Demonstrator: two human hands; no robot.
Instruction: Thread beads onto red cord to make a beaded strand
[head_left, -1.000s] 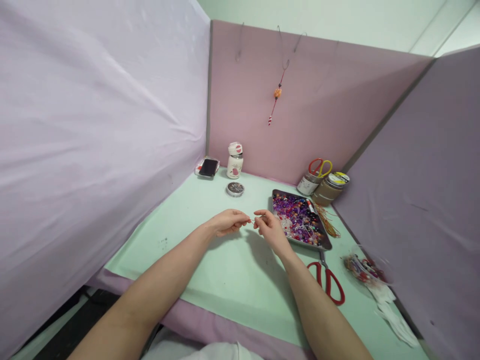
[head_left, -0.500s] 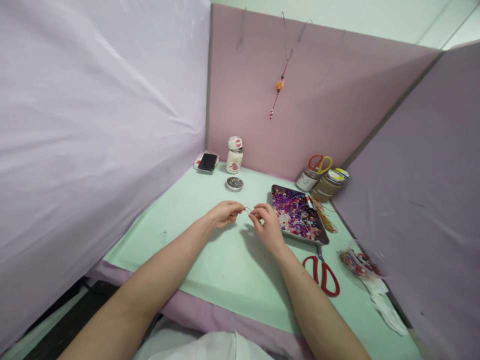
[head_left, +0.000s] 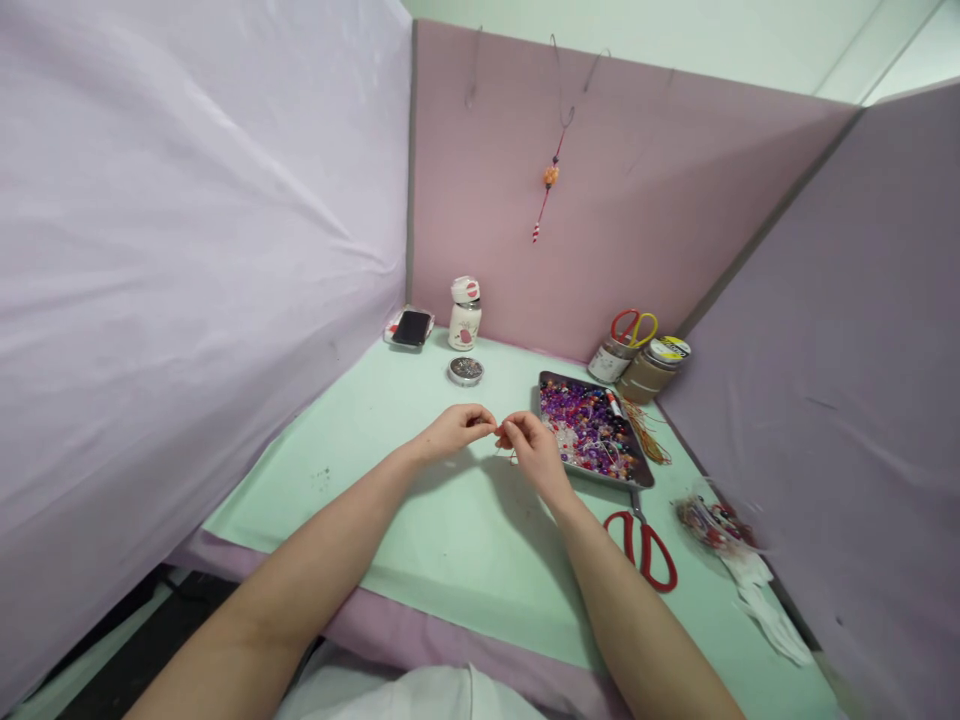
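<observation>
Over the middle of the pale green table, my left hand (head_left: 459, 430) and my right hand (head_left: 529, 447) meet fingertip to fingertip. Both are pinched closed on a thin cord (head_left: 512, 459), whose loose ends dangle below the right fingers. Most of the cord is hidden between the fingertips. Just right of my right hand lies a dark tray (head_left: 649, 470) filled with purple, red, orange and clear beads (head_left: 592, 420). A small round tin (head_left: 466, 371) of tiny dark pieces stands beyond my left hand.
Red-handled scissors (head_left: 643, 550) lie against the tray's near side. A bag of beads (head_left: 716, 522) rests at the right. Behind are a white bottle (head_left: 465, 318), a phone (head_left: 412, 328), jars (head_left: 654, 372) and cord strands (head_left: 651, 438). A beaded string (head_left: 550, 177) hangs on the pink panel (head_left: 480, 190).
My hands have come together, closing the small gap where the cord showed between them. Cord ends now hang under my right fingers. The view has shifted slightly.
</observation>
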